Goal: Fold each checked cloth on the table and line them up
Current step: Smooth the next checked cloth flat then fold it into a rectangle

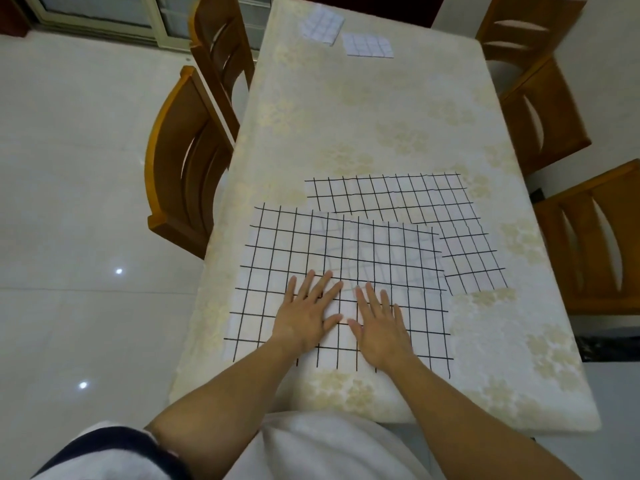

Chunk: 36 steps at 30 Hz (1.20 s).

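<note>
2 unfolded checked cloths (339, 271) (433, 209) overlapping, 2 folded checked cloths (322, 26) (369, 46) at far end, 1 desk (363, 116), 5 wooden chairs (187, 161) approx, 2 hands (306, 313) (382, 327).

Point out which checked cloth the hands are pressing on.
The near unfolded cloth, flat under the left hand and right hand; it overlaps the second open cloth.
</note>
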### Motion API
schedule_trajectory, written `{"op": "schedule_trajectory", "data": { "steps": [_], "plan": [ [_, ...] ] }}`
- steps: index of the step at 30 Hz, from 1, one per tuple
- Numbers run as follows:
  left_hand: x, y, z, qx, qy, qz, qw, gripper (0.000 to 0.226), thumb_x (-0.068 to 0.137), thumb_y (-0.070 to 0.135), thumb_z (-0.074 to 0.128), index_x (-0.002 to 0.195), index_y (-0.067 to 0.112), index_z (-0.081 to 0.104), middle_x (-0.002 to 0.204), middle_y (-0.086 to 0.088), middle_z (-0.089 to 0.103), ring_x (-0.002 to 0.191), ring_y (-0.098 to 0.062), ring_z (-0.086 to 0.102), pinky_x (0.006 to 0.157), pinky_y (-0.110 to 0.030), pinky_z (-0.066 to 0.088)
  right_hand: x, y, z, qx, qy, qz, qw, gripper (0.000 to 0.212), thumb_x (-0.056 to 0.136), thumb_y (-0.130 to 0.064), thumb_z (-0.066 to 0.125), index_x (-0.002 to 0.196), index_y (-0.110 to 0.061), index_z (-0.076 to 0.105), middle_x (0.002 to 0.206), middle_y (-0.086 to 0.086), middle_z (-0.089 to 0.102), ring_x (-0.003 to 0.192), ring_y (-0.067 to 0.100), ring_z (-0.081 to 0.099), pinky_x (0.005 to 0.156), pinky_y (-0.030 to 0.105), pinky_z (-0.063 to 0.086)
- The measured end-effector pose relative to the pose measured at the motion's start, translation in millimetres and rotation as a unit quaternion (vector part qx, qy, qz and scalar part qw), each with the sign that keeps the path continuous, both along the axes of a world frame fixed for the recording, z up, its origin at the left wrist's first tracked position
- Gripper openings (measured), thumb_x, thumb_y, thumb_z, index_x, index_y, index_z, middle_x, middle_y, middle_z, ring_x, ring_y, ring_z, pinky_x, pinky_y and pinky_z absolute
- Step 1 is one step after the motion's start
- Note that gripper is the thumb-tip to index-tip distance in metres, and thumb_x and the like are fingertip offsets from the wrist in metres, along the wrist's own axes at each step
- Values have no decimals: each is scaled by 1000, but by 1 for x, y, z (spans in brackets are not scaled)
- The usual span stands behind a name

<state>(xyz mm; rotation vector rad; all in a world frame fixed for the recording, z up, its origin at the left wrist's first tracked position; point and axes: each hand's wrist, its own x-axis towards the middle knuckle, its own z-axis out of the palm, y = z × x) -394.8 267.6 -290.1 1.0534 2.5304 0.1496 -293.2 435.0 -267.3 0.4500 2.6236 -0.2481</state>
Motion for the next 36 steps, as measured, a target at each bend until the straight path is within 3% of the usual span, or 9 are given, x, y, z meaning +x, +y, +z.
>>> {"op": "schedule_trajectory", "data": {
  "steps": [7,10,14,18,24,28,36],
  "plan": [
    [-24,-34,-2,14,26,36,999,65,99,70,3,155,44,-20,165,14,-23,151,-18,-27,124,-48,-11,13,42,-3,36,-7,-35,999,71,94,-67,-4,151,-31,-26,158,-15,-31,148,24,-25,123,48,-7],
    [-32,-30,1,14,31,42,999,64,102,65,5,158,39,-12,166,10,-21,151,-22,-26,123,-48,-14,1,40,0,46,37,-34,998,78,91,-64,-8,157,-23,-8,165,-6,-15,150,24,-20,124,45,-5],
    [-46,1,11,43,40,69,996,65,102,59,5,160,33,-5,166,6,-18,153,-23,-20,125,-46,-11,-38,21,0,32,122,-25,992,67,101,-51,14,158,-17,10,166,1,3,153,24,-4,124,44,3],
    [-71,40,6,58,40,78,994,63,103,53,8,162,30,2,169,2,-7,155,-26,-12,125,-47,-8,-86,16,-12,16,109,5,994,61,105,-42,21,159,-18,3,166,2,-3,153,25,-8,124,46,0],
    [-113,61,-6,23,36,82,996,62,104,60,8,159,38,-12,168,10,-15,153,-21,-22,124,-49,-11,-121,52,-24,24,123,43,991,62,103,-52,11,158,-25,0,166,-3,-5,153,22,-8,124,48,3],
    [-135,35,-7,17,44,127,991,65,99,70,4,156,45,-16,165,15,-21,152,-21,-24,123,-51,-11,-113,90,-28,42,134,-6,990,67,102,-58,15,157,-30,-9,166,-5,-11,151,19,-16,124,49,1],
    [-141,31,-7,6,43,119,992,66,100,69,5,155,42,-20,165,12,-24,151,-23,-27,123,-54,-9,-111,112,-27,38,127,-60,989,72,99,-62,12,158,-25,-6,166,1,-10,152,23,-13,122,54,9]
  ]
}}
